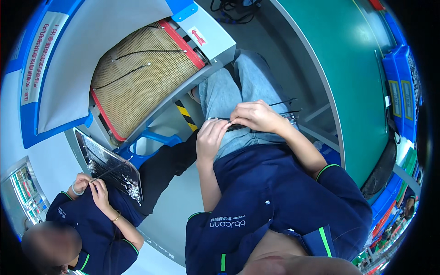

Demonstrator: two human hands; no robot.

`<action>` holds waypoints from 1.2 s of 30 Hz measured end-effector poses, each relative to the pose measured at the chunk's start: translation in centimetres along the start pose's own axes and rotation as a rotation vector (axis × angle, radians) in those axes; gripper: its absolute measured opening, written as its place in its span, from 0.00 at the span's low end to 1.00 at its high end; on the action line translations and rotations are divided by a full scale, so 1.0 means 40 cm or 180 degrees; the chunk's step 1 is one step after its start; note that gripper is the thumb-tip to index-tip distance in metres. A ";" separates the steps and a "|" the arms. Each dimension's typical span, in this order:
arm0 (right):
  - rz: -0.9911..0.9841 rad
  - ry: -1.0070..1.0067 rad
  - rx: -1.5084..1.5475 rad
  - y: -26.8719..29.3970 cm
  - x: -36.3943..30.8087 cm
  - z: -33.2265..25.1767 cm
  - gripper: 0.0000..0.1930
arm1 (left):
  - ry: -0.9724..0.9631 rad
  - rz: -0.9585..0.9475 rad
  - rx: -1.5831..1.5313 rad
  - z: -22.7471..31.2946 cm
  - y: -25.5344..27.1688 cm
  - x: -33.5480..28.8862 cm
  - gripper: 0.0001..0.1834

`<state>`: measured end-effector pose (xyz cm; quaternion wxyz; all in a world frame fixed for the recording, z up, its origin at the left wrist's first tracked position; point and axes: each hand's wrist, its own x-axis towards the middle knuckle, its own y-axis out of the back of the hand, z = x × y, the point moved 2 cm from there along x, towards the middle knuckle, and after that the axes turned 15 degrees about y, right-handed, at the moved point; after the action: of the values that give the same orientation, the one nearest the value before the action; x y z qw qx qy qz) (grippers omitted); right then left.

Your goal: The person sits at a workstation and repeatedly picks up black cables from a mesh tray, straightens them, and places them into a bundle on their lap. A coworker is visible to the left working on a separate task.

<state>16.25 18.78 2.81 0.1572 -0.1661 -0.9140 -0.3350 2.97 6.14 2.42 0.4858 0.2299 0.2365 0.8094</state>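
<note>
Over my lap, my left hand [211, 138] and my right hand [256, 115] meet at the fingertips, both closed in a pinch. Between them is a thin black cable [280, 102], whose far end sticks out to the right past my right hand. The exact spot they grip is hidden by the fingers. Under and beside my right hand lies a bundle of similar black cables [291, 117] with pale, shiny ends, resting across my thighs. My wrists are bent inward and the forearms rise from my sides.
Ahead on the left is a conveyor with a tan mesh belt [151, 68] edged in red, carrying several black cables. A co-worker [98, 206] at left handles a cable over a tray [137, 176] of cables. A green table [348, 91] stands right, with blue bins [401, 87]. A blue stool [153, 139] is near the conveyor.
</note>
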 end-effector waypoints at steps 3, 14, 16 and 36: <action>0.0012 -0.0002 -0.0109 -0.005 -0.005 0.004 0.07 | -0.0019 -0.0063 -0.0010 0.000 0.005 0.001 0.07; -0.0154 -0.0201 -0.0070 -0.008 0.002 0.006 0.10 | -0.0082 0.0112 0.0161 0.008 0.004 0.005 0.09; -0.0109 -0.0183 0.0034 -0.008 0.002 0.005 0.10 | -0.0151 0.0098 0.0091 0.001 0.001 -0.003 0.09; -0.0070 -0.0273 0.0477 0.019 -0.003 0.000 0.05 | -0.0221 0.0200 0.0064 -0.009 0.010 -0.020 0.11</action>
<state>16.66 19.31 3.17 0.1262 -0.1580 -0.9442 -0.2600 2.82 5.19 2.27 0.4657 0.2700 0.2204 0.8134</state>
